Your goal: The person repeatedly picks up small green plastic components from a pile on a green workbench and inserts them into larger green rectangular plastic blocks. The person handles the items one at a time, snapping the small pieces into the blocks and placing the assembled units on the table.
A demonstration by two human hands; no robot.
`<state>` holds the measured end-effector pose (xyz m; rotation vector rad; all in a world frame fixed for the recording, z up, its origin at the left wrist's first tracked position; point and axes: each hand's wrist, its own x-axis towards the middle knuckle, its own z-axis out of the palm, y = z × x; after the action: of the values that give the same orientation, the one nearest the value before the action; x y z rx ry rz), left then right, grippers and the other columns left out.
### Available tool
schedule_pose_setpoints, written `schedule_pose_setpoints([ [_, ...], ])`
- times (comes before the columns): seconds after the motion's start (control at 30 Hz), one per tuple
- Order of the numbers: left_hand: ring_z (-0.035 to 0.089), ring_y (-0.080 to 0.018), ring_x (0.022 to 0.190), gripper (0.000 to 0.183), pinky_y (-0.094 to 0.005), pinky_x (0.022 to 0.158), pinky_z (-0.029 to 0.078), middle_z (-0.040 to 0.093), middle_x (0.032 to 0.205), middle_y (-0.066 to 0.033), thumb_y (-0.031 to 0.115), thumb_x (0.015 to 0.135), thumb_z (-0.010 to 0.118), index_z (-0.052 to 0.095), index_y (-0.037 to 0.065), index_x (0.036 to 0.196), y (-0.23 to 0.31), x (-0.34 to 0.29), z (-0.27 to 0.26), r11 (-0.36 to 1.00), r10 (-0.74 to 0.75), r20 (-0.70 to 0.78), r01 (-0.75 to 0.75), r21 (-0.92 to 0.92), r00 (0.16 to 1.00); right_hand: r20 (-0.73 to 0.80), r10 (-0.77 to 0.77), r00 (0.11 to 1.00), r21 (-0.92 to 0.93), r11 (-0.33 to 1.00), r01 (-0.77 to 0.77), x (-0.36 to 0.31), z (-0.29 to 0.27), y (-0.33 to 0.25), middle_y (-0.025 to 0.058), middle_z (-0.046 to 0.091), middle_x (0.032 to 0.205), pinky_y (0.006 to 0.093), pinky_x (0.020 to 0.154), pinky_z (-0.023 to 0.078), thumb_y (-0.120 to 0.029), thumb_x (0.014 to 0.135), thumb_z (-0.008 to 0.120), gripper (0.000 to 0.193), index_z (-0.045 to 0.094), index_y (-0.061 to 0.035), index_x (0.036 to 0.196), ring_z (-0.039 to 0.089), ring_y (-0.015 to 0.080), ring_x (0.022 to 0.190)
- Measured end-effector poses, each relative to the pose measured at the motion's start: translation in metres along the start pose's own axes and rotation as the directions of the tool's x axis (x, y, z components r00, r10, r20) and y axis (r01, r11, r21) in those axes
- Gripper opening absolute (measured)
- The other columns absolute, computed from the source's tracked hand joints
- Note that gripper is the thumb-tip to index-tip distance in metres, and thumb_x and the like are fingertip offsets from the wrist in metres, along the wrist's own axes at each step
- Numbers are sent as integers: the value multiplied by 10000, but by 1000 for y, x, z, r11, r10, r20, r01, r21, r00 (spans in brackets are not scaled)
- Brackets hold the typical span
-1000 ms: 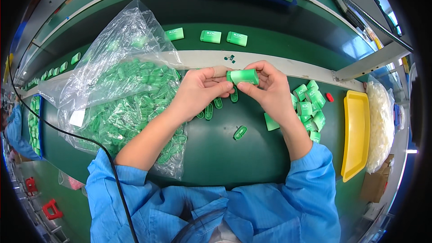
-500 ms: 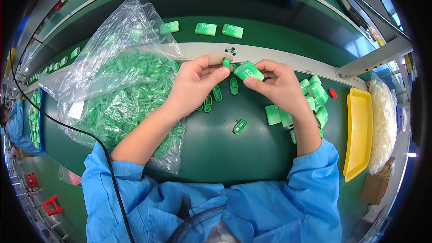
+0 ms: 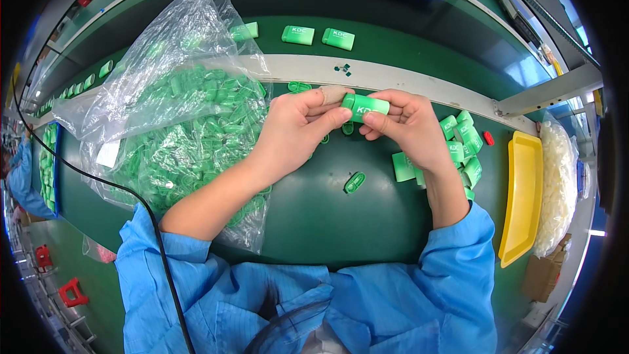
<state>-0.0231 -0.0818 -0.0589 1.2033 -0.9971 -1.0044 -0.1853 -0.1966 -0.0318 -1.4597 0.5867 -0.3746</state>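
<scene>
In front of me, my left hand (image 3: 295, 121) pinches a small green oval end cap (image 3: 348, 101) between thumb and fingers. The cap sits against the left end of a green-and-white gradient flat housing (image 3: 371, 107); how far it is seated I cannot tell. My right hand (image 3: 413, 124) grips that housing at its other end, thumb on the printed face. A single loose cap (image 3: 354, 183) lies on the green table below my hands, and another cap (image 3: 299, 86) rests near the pale rail. More caps lie partly hidden under my left hand. Beside my right wrist is a pile of similar housings (image 3: 468, 137).
A large clear bag (image 3: 190, 19) full of green caps covers the table's left. Housings (image 3: 298, 35) stand along the far belt. At right are a small red piece (image 3: 489, 138), a yellow tray (image 3: 522, 200) and a bag of whitish pieces (image 3: 557, 187). A black cable (image 3: 98, 183) crosses the left.
The cap in my left hand and the housing in my right were apart; now they meet end to end. The housing has turned more level, and my hands have closed together.
</scene>
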Motion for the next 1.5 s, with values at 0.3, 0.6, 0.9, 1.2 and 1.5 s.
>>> schedule_pose_setpoints([
  [0.3, 647, -127, 869, 323, -254, 746, 513, 674, 973, -126, 59, 891, 593, 566, -18, 1204, -1, -4, 3, 969, 107, -20, -100, 225, 994, -76, -88, 993, -150, 986, 76, -3, 9, 3, 66, 670, 830, 219, 671, 514, -13, 839, 656, 209, 612, 60, 1030, 614, 83, 725],
  [0.6, 629, -395, 793, 459, -421, 677, 497, 633, 889, -229, -3, 883, 491, 378, -10, 1328, -7, -24, 29, 780, 333, -126, -198, 594, 934, -160, -631, 759, -729, 594, 339, -15, 46, 11, 117, 659, 756, 260, 532, 512, -79, 781, 714, 212, 639, 6, 960, 635, 145, 583],
  [0.9, 602, -295, 890, 460, -370, 794, 489, 597, 1096, -161, -54, 818, 509, 457, -8, 1273, 3, 11, 7, 685, 374, 24, -293, 667, 927, -191, -88, 978, -582, 812, -41, 60, -28, -9, 10, 611, 713, 209, 525, 438, -203, 833, 684, 232, 635, 0, 933, 533, 55, 600],
  [1.2, 552, -188, 849, 167, -293, 745, 426, 627, 910, -26, 64, 720, 595, 666, 65, 872, -7, 11, 15, 17, 232, 574, -593, 805, 786, -268, -414, 870, -886, 462, -53, 82, -85, 4, 166, 657, 1010, 358, 823, 484, -351, 737, 727, 466, 650, 24, 1003, 624, 301, 946],
  [1.5, 655, -152, 747, 293, -259, 644, 527, 618, 950, -75, 89, 882, 583, 596, 56, 1173, 9, 10, 7, 872, 36, 127, -93, 481, 991, -174, -154, 973, -910, 402, -99, -15, -64, -3, 161, 631, 873, 380, 726, 476, -217, 748, 725, 292, 599, -5, 904, 620, 316, 838],
])
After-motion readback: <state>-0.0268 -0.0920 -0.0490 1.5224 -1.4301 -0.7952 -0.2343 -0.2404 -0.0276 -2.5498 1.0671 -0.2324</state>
